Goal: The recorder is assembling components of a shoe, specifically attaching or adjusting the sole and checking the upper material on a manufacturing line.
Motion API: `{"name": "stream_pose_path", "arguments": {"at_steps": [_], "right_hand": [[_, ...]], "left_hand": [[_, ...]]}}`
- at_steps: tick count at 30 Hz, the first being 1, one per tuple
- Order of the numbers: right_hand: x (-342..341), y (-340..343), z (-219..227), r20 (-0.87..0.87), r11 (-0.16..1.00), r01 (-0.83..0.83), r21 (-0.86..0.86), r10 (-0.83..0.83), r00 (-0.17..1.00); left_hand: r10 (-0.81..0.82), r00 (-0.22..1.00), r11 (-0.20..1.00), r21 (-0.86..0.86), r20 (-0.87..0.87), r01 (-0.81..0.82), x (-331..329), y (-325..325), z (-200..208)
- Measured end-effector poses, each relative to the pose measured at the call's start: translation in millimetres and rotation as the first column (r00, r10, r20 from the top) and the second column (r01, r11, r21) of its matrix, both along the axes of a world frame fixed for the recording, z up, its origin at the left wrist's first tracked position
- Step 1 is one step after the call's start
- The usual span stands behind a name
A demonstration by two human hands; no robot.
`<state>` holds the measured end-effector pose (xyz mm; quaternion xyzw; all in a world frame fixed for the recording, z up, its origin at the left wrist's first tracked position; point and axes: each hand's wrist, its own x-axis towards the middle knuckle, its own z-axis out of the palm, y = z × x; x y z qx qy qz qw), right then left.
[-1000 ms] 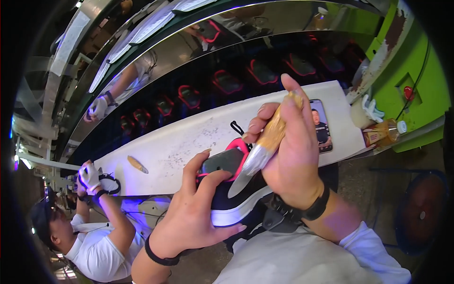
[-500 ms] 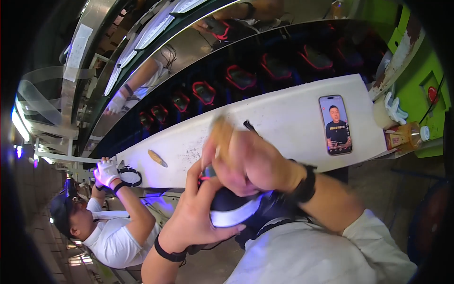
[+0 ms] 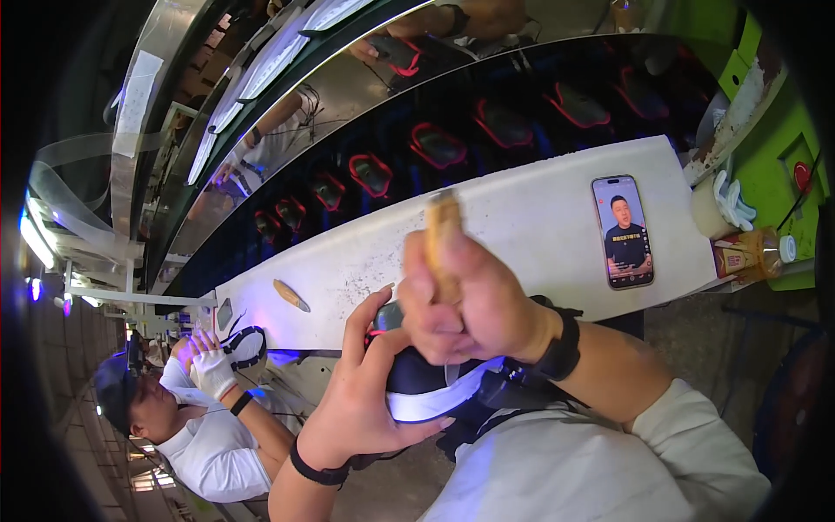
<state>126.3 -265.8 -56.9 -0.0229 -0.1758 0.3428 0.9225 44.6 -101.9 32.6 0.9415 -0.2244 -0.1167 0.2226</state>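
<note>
My left hand (image 3: 352, 396) is wrapped round a black shoe (image 3: 413, 374) with a white sole edge and a bit of red, held above the near edge of the table. Closed in my right hand (image 3: 474, 300) is a wooden-handled tool (image 3: 444, 261); its handle points up past the thumb. A small pale tip shows below the fist, close to the shoe's white edge. The fist covers part of the shoe, and the kind of tool is not plain.
On the white tabletop (image 3: 548, 244) lie a second wooden-handled tool (image 3: 290, 295), dark crumbs and a phone (image 3: 623, 231). Behind, dark shoes with red edges (image 3: 439, 145) stand in a row. At right are a white tub (image 3: 715, 204) and a bottle (image 3: 752, 254). A gloved co-worker (image 3: 209, 426) stands at left.
My right fist has shifted slightly right, with the tool handle now more upright. The left hand keeps its hold on the shoe. The co-worker's hands have lowered a little.
</note>
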Motion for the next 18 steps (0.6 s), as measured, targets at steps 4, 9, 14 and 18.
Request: {"name": "stream_pose_path", "arguments": {"at_steps": [4,9,14,18], "right_hand": [[9,-6,-1,0.567,0.973,0.021,-0.23,0.116,0.815],[-19,9,19,0.104,0.955,0.078,-0.287,-0.05,0.993],[-25,22,26,-0.403,0.962,0.154,-0.227,-0.236,0.884],[-21,21,28,-0.551,0.967,0.174,-0.189,-0.251,0.796]], "left_hand": [[0.071,0.997,0.996,-0.049,0.044,-0.068,-9,7,-6],[0.133,0.989,0.99,-0.05,0.062,-0.13,-18,-2,-6],[0.191,0.978,0.981,0.02,0.083,-0.194,-21,-13,-3],[0.127,0.986,0.992,-0.013,0.11,-0.126,-20,-15,-5]]}}
